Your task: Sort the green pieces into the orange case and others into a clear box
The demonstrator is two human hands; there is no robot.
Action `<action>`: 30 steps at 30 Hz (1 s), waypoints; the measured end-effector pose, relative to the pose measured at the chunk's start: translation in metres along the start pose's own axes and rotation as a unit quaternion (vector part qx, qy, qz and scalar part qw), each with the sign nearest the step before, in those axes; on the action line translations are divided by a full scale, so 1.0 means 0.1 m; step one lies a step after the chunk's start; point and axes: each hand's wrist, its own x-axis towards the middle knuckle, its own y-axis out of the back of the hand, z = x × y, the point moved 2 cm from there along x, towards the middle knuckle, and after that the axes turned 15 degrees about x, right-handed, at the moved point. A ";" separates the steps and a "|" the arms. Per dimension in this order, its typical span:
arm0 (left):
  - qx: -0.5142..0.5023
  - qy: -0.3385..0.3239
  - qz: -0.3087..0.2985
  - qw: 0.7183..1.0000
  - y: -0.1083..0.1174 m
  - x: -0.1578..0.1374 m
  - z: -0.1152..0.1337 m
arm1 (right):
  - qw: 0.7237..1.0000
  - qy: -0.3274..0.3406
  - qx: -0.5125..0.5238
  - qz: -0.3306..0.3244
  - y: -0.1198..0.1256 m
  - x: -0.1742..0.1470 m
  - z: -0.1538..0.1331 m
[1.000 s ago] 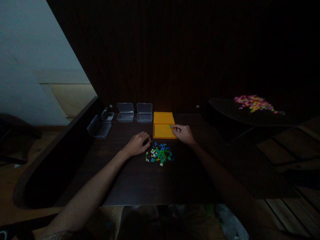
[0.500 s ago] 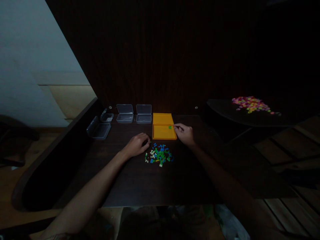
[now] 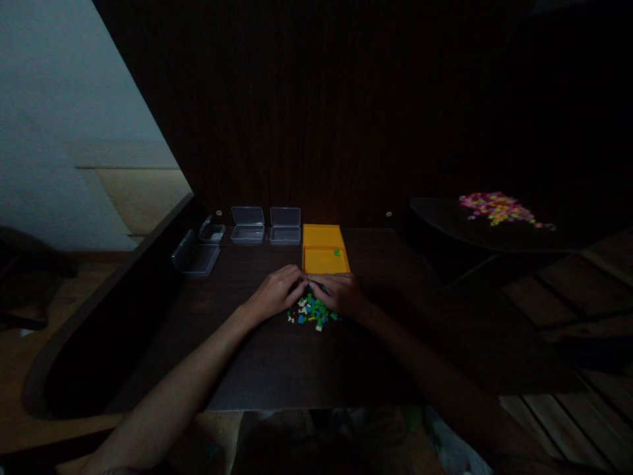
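A pile of tiny toy building bricks [image 3: 312,311] in green, blue and cream lies on the dark tabletop [image 3: 277,369]. Over its far edge, my left hand [image 3: 277,291] and my right hand [image 3: 343,293] meet fingertip to fingertip. The fingers of both are curled and pinched together; whatever sits between them is too small and shaded to make out. Directly beyond the hands stands an open yellow box [image 3: 321,258], lid laid back, with a few green bricks [image 3: 337,253] in its right part. My knuckles partly cover its front rim.
Two clear plastic boxes with raised lids, one left [image 3: 247,233] and one right [image 3: 285,234], stand left of the yellow box. Farther left are another open clear box [image 3: 202,260] and a smaller one [image 3: 213,232]. Colourful small pieces [image 3: 499,210] lie heaped on a side shelf at right.
My right hand has moved from the yellow box's right edge down and left to the pile, meeting my left hand. My left hand has shifted slightly right. The green bricks stay in the box.
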 end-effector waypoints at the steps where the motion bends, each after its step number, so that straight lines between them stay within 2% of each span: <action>1: 0.000 -0.002 0.004 1.000 0.00 0.00 0.00 | 1.000 0.017 -0.007 0.008 -0.01 0.00 0.00; 6: -0.009 -0.005 0.012 1.000 0.00 0.00 0.00 | 0.998 0.062 -0.018 0.018 0.00 -0.01 0.03; 15: -0.026 0.012 0.007 1.000 -0.01 0.01 0.01 | 0.998 0.050 -0.010 0.026 -0.02 0.00 0.02; 19: -0.029 0.017 -0.006 0.999 -0.03 0.00 -0.01 | 0.998 0.046 -0.016 0.040 0.05 0.01 0.07; 26: -0.068 -0.006 -0.043 0.997 -0.06 -0.01 0.00 | 0.980 -0.092 0.023 0.173 0.31 -0.03 0.51; 28: -0.085 -0.003 -0.055 0.995 -0.06 -0.01 0.02 | 0.972 -0.136 0.044 0.185 0.35 -0.04 0.64; 30: -0.099 0.002 -0.065 0.993 -0.06 -0.01 0.02 | 0.967 -0.178 0.065 0.170 0.37 -0.04 0.73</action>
